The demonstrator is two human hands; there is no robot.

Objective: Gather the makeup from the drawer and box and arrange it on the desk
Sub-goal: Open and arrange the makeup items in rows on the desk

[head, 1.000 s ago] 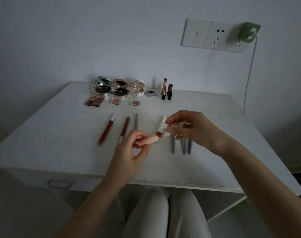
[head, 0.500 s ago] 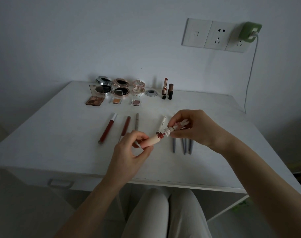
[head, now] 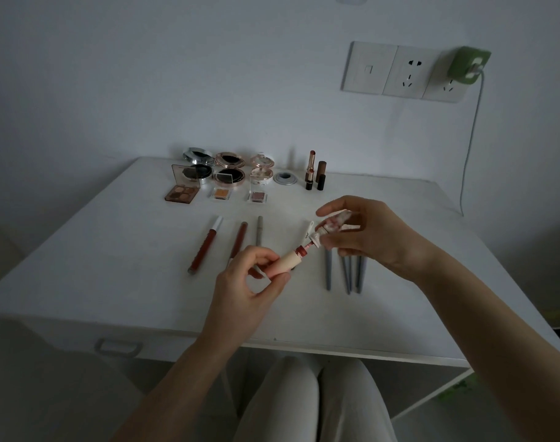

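Left hand [head: 250, 285] gripped tube [head: 290, 262]; right hand [head: 377, 240] pinched its cap [head: 331, 227] (not seated). Other makeup [head: 229, 177] lay arranged on bench [head: 113, 266]; this piece was not yet placed.

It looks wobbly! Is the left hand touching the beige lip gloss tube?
Touching. The head view shows the left hand pinching the lip gloss tube between thumb and fingers.

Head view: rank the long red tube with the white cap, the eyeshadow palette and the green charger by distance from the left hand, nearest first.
1. The long red tube: lying on the desk, just left of the left hand.
2. The eyeshadow palette: back left of the desk.
3. The green charger: in the wall socket, upper right, beyond the desk.
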